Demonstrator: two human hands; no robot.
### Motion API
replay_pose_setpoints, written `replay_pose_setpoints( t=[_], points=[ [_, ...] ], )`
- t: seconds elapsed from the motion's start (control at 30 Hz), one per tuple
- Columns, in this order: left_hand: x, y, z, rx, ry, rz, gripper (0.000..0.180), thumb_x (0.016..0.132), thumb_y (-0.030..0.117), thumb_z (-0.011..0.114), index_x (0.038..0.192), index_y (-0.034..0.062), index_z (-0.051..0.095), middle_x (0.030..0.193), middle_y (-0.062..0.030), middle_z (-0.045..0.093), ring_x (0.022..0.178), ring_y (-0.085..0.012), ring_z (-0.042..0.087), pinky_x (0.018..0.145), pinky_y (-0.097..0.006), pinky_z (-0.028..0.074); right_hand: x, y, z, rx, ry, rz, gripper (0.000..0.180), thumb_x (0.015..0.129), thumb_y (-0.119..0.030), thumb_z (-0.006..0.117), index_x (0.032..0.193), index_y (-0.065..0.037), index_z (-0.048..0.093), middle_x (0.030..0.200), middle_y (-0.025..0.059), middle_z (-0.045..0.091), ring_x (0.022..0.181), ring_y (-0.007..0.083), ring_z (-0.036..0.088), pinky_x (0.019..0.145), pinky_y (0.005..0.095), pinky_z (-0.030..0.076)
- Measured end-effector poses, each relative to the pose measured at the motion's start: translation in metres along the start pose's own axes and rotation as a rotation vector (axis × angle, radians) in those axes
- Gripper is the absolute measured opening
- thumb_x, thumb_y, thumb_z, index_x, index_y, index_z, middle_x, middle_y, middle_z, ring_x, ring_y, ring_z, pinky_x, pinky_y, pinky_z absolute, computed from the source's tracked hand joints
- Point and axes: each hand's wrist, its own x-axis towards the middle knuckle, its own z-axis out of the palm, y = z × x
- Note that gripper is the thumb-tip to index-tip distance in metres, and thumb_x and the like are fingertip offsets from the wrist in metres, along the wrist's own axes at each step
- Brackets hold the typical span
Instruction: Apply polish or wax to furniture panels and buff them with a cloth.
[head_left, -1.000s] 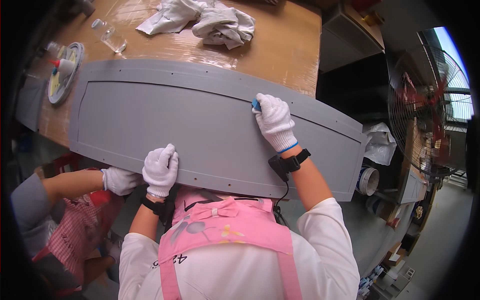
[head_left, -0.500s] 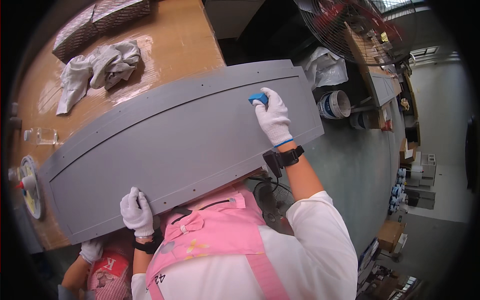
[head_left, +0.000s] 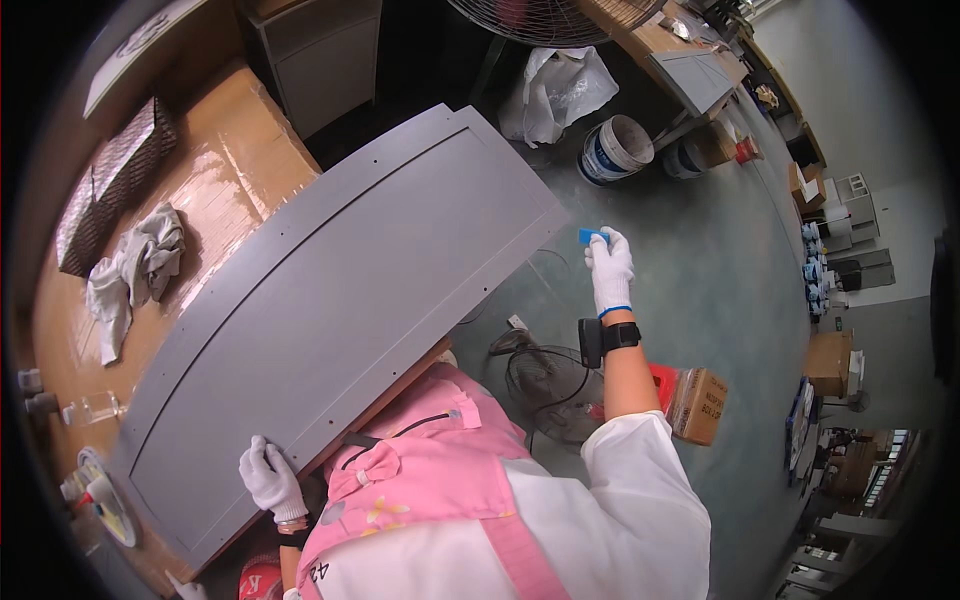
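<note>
A grey panel (head_left: 320, 300) with one curved long edge and a thin raised border lies across the table in front of me. My left hand (head_left: 272, 478), in a white glove, rests on the panel's near edge, its fingers stretched out over the top face. Off the panel's right end, in the air above the floor, my gloved right hand (head_left: 610, 272) pinches a small blue block (head_left: 592, 236) between thumb and fingers. Small dark holes dot the panel's margins.
The brown table (head_left: 235, 130) carries a crumpled grey cloth (head_left: 150, 255), a patterned box (head_left: 115, 190), a clear bottle (head_left: 92, 408) and a round disc (head_left: 108, 495). A bucket (head_left: 615, 150), plastic bag (head_left: 560, 90), floor fan (head_left: 550, 395) and carton (head_left: 700, 405) stand rightward. Another person's gloved hand (head_left: 185, 588) shows at lower left.
My right hand has moved off the panel's face, out past its right end, still with the blue block. The view has swung right. My left hand stays on the near edge.
</note>
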Motion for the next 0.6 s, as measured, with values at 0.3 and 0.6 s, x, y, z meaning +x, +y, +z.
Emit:
replay_pose_setpoints(
  t=[0.3,0.6],
  points=[
    [0.019,0.079,0.026,0.033,-0.055,0.057,0.021,0.093,0.011,0.063,0.112,0.0031,0.064,0.102,-0.0140,0.063,0.095,-0.0324,0.061,0.084,-0.043,0.050,0.055,0.070,0.002,-0.071,-0.003,-0.096,0.042,0.094,-0.020,0.067,0.129,-0.001,0.056,0.116,0.0127,0.067,0.101,0.0207,0.065,0.088,0.0335,0.052],
    [0.018,0.090,0.035,0.104,-0.025,0.065,0.019,0.093,0.010,0.062,0.111,0.0033,0.064,0.099,-0.0139,0.062,0.092,-0.0317,0.061,0.082,-0.043,0.050,0.018,0.045,0.030,-0.148,-0.033,-0.207,0.042,0.091,-0.018,0.069,0.128,-0.002,0.057,0.117,0.0150,0.066,0.102,0.0247,0.066,0.090,0.0370,0.053]
  ],
)
